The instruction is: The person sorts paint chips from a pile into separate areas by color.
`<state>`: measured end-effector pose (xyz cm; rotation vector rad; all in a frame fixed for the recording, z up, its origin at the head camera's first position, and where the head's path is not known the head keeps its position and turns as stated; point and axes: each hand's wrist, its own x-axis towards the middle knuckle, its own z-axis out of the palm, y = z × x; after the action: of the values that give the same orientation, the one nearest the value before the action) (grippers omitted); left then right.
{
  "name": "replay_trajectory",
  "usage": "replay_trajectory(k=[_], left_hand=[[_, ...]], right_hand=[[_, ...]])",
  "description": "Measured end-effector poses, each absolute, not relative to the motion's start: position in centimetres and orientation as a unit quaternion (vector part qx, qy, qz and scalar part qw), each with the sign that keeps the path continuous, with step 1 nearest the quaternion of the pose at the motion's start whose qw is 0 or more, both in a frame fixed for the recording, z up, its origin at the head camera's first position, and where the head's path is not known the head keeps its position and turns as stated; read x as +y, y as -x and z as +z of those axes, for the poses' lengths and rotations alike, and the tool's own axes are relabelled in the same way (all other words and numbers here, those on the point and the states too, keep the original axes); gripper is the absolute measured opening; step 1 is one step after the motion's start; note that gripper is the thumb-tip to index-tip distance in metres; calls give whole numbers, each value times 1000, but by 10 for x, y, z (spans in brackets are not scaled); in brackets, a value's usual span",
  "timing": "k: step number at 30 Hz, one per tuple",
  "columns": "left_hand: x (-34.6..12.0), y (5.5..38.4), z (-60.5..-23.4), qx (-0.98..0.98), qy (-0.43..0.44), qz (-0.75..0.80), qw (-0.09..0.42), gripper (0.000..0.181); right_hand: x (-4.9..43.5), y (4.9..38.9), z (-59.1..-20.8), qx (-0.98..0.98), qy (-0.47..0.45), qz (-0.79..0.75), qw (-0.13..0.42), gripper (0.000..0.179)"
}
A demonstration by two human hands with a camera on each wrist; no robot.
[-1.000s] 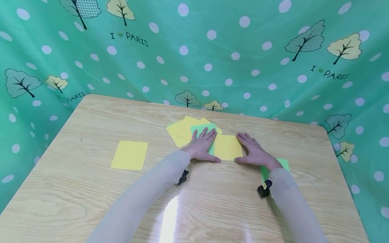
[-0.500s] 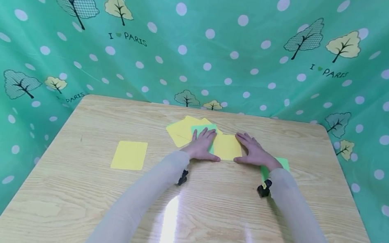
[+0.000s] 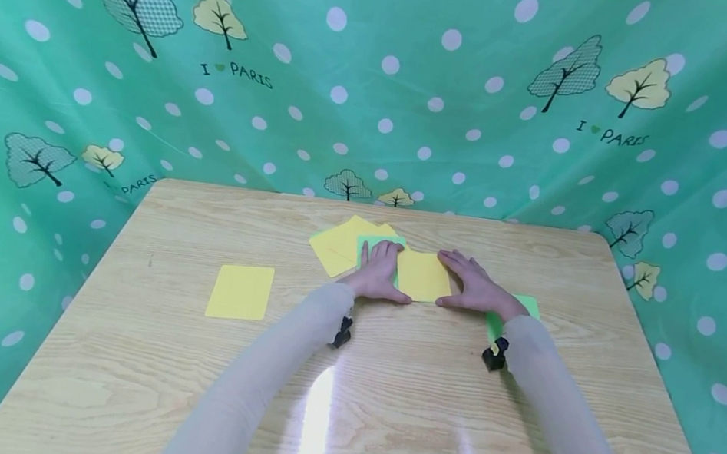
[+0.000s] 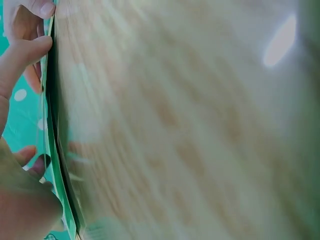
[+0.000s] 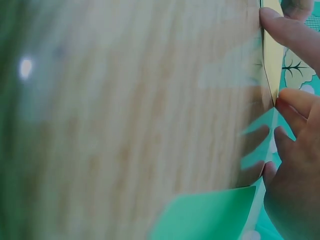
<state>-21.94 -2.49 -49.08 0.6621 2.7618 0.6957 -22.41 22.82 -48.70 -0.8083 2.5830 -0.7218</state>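
Observation:
Between my two hands, in the head view, lies a square yellow sheet of paper (image 3: pixel 422 276). My left hand (image 3: pixel 376 274) spreads over a green sheet (image 3: pixel 371 242), its thumb reaching the yellow sheet's near left corner. From the right, my right hand (image 3: pixel 472 285) touches the yellow sheet's right edge with thumb and fingertips. In the right wrist view, the right thumb (image 5: pixel 287 30) rests at the near corner of the yellow paper. The left wrist view shows the left thumb (image 4: pixel 30 52) at the paper's near edge, where layered sheets show edge-on.
Fanned yellow sheets (image 3: pixel 335 246) lie beyond my left hand. A single yellow sheet (image 3: pixel 240 292) sits apart to the left on the wooden table (image 3: pixel 411 435). Another green sheet (image 3: pixel 525 306) is partly under my right wrist. A polka-dot curtain (image 3: pixel 380 105) closes off the back and sides.
The green sheet under my left hand has turned straighter, and its fingers are a little more bent. The yellow sheet has shifted slightly left. My right hand has barely moved.

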Motion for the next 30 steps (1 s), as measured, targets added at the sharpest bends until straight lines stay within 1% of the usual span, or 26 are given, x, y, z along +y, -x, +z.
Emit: replay_trajectory(k=[6, 11, 18, 23, 30], left_hand=[[-27, 220, -491, 933, -237, 253, 92, 108], [-28, 220, -490, 932, -240, 255, 92, 108], [-33, 218, -490, 927, -245, 265, 107, 105], [-37, 215, -488, 917, -258, 279, 119, 109], [-43, 214, -491, 915, -292, 265, 92, 116]], right_hand=[[227, 223, -487, 916, 260, -251, 175, 104], [227, 222, -487, 920, 243, -257, 172, 104], [226, 219, -486, 917, 234, -281, 161, 107], [226, 216, -486, 913, 240, -293, 150, 108], [220, 212, -482, 906, 261, -305, 129, 110]])
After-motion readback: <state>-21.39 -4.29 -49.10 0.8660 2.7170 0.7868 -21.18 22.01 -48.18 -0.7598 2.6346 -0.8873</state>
